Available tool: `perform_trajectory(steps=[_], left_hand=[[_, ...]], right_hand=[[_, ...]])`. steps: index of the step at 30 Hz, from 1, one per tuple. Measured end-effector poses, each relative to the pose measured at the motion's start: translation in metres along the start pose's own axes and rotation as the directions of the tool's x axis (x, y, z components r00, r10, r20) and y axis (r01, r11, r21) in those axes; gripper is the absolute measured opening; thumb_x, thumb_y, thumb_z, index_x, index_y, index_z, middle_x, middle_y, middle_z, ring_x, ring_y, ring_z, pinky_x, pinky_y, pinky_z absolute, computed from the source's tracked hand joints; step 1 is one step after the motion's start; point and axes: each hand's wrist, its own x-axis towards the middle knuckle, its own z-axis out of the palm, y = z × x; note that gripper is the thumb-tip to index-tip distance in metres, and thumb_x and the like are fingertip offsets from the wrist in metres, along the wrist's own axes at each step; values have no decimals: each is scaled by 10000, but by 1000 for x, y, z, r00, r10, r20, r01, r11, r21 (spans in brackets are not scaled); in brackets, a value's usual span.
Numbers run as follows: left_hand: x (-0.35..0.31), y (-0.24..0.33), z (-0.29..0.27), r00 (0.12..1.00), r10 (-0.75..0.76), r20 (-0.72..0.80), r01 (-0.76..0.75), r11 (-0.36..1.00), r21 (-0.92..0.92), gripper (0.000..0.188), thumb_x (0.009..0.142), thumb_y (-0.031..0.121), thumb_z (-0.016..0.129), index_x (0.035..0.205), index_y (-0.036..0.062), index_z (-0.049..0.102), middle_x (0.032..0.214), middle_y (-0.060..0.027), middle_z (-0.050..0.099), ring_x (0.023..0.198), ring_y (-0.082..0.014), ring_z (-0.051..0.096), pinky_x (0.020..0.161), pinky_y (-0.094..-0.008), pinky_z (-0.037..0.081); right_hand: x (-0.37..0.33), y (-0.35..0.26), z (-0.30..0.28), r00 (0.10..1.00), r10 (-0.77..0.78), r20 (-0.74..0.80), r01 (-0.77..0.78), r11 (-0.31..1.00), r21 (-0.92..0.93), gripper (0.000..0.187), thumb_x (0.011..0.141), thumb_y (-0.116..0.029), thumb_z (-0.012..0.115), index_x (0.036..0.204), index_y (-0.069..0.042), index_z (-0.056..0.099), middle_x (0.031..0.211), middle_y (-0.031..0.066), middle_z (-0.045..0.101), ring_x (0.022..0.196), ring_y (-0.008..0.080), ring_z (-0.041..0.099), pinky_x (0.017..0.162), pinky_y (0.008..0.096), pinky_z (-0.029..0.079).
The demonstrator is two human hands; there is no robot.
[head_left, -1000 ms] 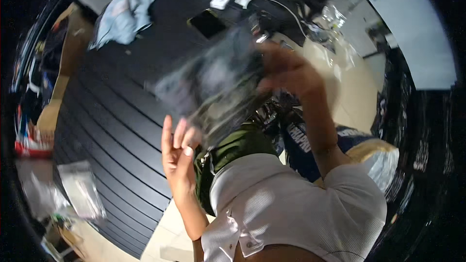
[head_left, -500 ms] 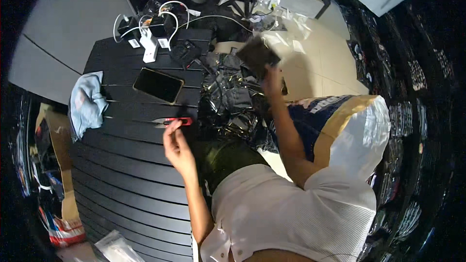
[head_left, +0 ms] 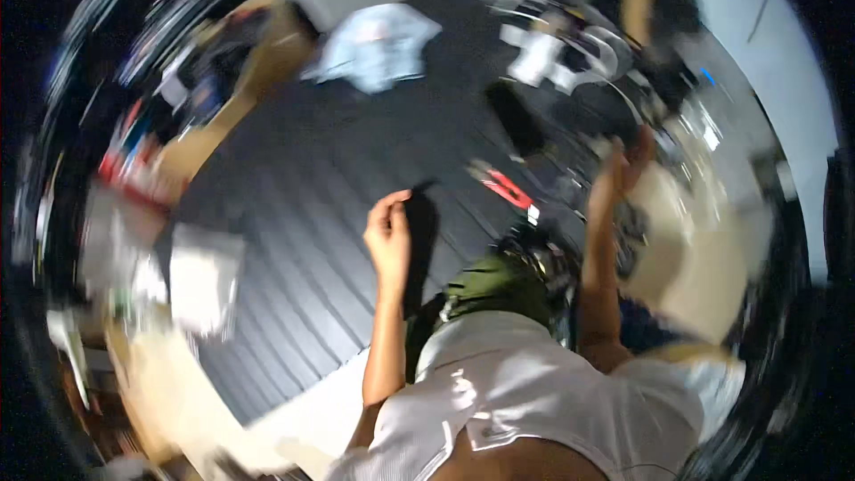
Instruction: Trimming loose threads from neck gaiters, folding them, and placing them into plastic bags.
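My left hand (head_left: 389, 236) hovers over the black slatted table (head_left: 294, 178), fingers loosely bent with a small gap and nothing seen in them. My right hand (head_left: 623, 165), at the table's right side, grips a dark flat squarish packet (head_left: 607, 111); motion smears its outline. Between the two hands lies a pair of red-handled snips (head_left: 508, 189), blades toward the far left. Just beyond the snips is a black phone (head_left: 515, 120). Shiny dark plastic packets (head_left: 557, 258) are bunched near my lap, partly behind my right forearm.
A light blue cloth (head_left: 378, 44) rests at the table's far edge. White plugs and cables (head_left: 539, 53) stand at the far right. To the left are an open cardboard box (head_left: 236, 107) and a clear bag with white contents (head_left: 205, 276). A large sack (head_left: 699, 374) stands by my right elbow.
The whole view has swung leftward, so the table fills more of it and the picture is blurred. My left hand is now away from the snips. My right hand still holds the dark packet.
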Motion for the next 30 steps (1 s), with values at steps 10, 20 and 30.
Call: perform_trajectory(steps=[10,20,30], left_hand=[[-45,-31,-200,712,437,-549,34,760,649,349,742,-16,529,1087,36,523,1130,-157,520,1139,-330,428,955,-384,343],[-43,-68,-277,695,435,-572,411,413,813,338,801,161,560,1119,50,534,1304,-191,374,1205,-404,314,1003,-466,255],[-29,-82,-264,667,440,-602,312,569,761,409,770,47,533,1176,68,489,1313,-139,373,1180,-348,319,987,-406,291]], right_hand=[[-190,-234,144,267,-456,849,-299,798,523,78,759,6,542,773,-37,606,913,67,617,1008,269,510,895,372,377],[-220,-208,164,-36,-503,863,-349,816,461,119,749,-48,594,865,-26,606,1069,125,563,1131,327,436,950,409,345],[-103,-62,311,362,174,916,425,844,-328,268,723,-249,635,967,-145,672,1281,179,391,1184,387,340,993,548,227]])
